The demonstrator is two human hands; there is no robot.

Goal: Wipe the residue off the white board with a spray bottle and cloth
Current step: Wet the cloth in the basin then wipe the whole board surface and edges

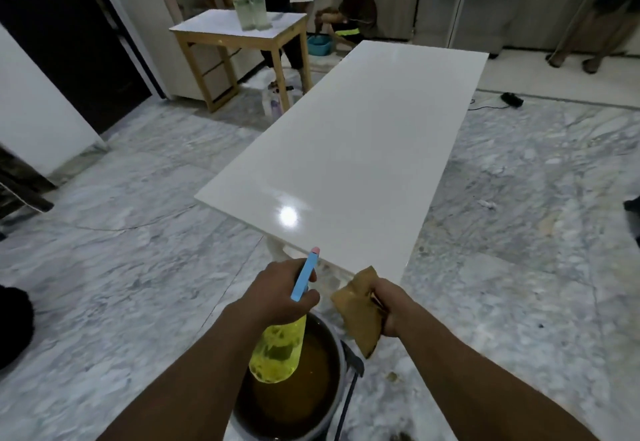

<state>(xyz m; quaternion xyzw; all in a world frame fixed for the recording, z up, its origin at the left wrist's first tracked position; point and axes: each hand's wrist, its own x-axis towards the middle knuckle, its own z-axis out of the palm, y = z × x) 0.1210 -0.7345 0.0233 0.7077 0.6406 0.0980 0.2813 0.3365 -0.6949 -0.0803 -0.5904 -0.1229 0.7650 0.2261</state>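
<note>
The long white board (360, 149) stretches away from me on a white stand, glossy with a light glare near its close end. My left hand (277, 293) grips a spray bottle (277, 354) by the neck; its body is yellow and its blue head with a pink nozzle tip points at the board's near edge. My right hand (389, 305) holds a brownish-yellow cloth (360, 316), bunched and hanging, just short of the board's near corner. Both hands are in front of the board, apart from it.
A bucket (332, 402) of brown liquid stands on the marble floor below my hands. A wooden table (239, 35) with two bottles stands at the far left. A person (353, 14) crouches by a blue basin (319, 45); others stand nearby. A cable plug (512, 99) lies right.
</note>
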